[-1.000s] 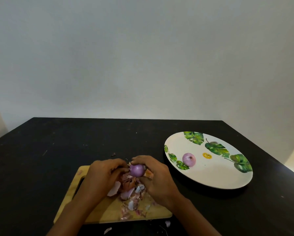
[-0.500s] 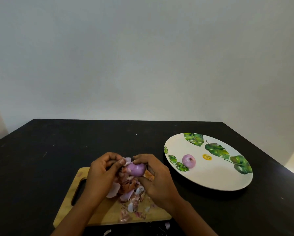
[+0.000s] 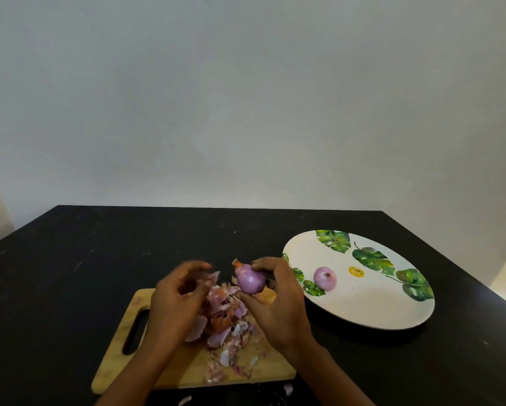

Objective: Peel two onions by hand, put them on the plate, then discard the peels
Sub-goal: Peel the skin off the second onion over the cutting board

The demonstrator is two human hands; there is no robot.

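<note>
**A:** How do the hands sit?

**B:** The right hand [image 3: 278, 303] pinches the onion [image 3: 250, 279], thumb below and fingers on top. It is raised above the board [image 3: 120, 361], and its back faces the camera. The left hand [image 3: 178, 297] is just left of it with fingers curled, clear of the onion (a flake [image 3: 214, 277] of peel sits at its fingertips; I cannot tell whether it is pinched).

**A:** Any change from half a second ago?

**B:** Then both hands met at the onion. Now the left has drawn off leftward, and the onion sits higher, with an orange bit of skin showing at its tip.

**A:** Count it out.

**B:** There are two onions: one in the right hand, and the other onion [image 3: 324, 277] lying on the plate [image 3: 363, 306] near its left rim. There is one plate, right of the board on the black desk [image 3: 99, 244]. There is one board and one heap of peels [image 3: 225, 317] on it between the wrists. Two loose scraps [image 3: 288, 389] lie on the desk at the board's near edge.
</note>
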